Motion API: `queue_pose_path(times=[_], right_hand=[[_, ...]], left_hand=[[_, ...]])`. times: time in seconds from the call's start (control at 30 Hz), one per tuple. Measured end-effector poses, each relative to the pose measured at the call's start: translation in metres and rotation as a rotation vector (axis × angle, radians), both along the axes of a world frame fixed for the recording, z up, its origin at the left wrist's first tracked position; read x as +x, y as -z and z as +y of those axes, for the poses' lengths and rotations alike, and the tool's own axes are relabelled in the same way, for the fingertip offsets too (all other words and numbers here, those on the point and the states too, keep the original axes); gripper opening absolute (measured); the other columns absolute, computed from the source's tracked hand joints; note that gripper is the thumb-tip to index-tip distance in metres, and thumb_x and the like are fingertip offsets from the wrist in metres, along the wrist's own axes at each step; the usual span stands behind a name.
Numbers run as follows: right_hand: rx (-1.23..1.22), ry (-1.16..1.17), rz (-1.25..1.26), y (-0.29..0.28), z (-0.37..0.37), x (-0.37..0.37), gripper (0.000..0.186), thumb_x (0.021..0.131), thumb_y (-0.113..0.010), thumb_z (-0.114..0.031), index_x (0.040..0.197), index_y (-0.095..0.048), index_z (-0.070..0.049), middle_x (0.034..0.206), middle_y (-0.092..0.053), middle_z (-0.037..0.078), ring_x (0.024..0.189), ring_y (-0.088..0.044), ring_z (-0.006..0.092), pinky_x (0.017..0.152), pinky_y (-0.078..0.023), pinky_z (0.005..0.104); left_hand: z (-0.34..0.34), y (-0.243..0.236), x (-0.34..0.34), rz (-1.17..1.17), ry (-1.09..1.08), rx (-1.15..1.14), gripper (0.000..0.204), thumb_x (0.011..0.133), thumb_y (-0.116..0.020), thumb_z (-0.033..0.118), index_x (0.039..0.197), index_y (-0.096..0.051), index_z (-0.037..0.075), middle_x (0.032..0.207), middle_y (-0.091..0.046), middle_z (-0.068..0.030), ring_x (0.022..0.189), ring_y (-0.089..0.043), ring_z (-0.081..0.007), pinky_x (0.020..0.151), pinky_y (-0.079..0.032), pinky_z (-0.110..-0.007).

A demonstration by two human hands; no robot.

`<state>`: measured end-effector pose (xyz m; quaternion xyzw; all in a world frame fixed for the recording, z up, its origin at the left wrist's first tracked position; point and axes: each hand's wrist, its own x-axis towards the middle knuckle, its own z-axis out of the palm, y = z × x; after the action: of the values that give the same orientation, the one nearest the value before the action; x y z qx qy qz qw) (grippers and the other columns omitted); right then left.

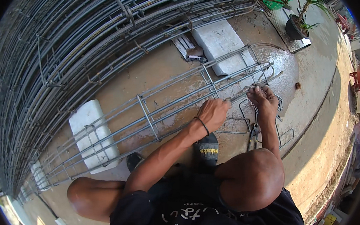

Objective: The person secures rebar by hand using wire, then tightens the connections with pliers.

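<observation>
Steel cage (148, 117), one, left hand (212, 115) gripping it, right hand (264, 99) at it, grip unclear

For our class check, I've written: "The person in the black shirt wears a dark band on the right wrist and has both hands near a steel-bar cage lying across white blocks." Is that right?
Not quite: the head view shows the dark band on the left wrist, not the right. The rest stands.
</observation>
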<state>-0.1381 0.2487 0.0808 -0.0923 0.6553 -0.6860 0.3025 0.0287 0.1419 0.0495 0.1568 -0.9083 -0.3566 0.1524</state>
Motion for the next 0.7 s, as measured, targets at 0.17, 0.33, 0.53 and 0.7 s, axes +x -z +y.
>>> queue_pose_path(times=[0.17,0.33,0.53,0.7], right_hand=[[0.513,-0.069,1.507,-0.025,0.010,0.008,0.049,0.084,-0.068,-0.023,0.124,-0.050,-0.002,0.096,-0.065,0.015,0.107,-0.056,0.0291,0.100,-0.036,0.0454],[0.444,-0.821,1.298,-0.035,0.011,0.011,0.019,0.082,-0.065,-0.017,0.099,-0.066,-0.007,0.080,-0.062,0.004,0.096,-0.057,0.0226,0.107,-0.026,0.0510],[0.522,-0.937,1.586,-0.032,-0.001,0.015,0.012,0.084,-0.061,-0.017,0.093,-0.067,-0.012,0.070,-0.060,0.004,0.086,-0.061,0.0210,0.109,-0.025,0.0559],[0.520,-0.987,1.156,-0.029,-0.037,-0.018,0.020,0.083,-0.059,-0.012,0.103,-0.065,-0.009,0.073,-0.065,0.014,0.071,-0.063,0.0320,0.071,-0.049,0.0416]], left_hand=[[-0.010,-0.003,0.003,0.053,0.078,0.085,0.021,0.068,-0.055,-0.001,0.088,-0.064,0.000,0.072,-0.060,-0.0185,0.069,-0.060,-0.0387,0.063,-0.047,-0.046],[-0.025,-0.008,-0.005,0.165,0.162,0.033,0.021,0.067,-0.057,0.000,0.087,-0.065,0.001,0.072,-0.060,-0.0181,0.070,-0.060,-0.0381,0.063,-0.047,-0.045],[-0.044,-0.006,-0.003,0.053,0.135,0.126,0.020,0.075,-0.059,0.003,0.093,-0.067,0.001,0.079,-0.063,-0.0197,0.075,-0.062,-0.0364,0.067,-0.048,-0.043],[-0.076,0.002,-0.014,0.346,0.094,-0.119,0.019,0.080,-0.059,0.006,0.096,-0.067,0.000,0.081,-0.065,-0.0193,0.079,-0.063,-0.0360,0.072,-0.048,-0.042]])
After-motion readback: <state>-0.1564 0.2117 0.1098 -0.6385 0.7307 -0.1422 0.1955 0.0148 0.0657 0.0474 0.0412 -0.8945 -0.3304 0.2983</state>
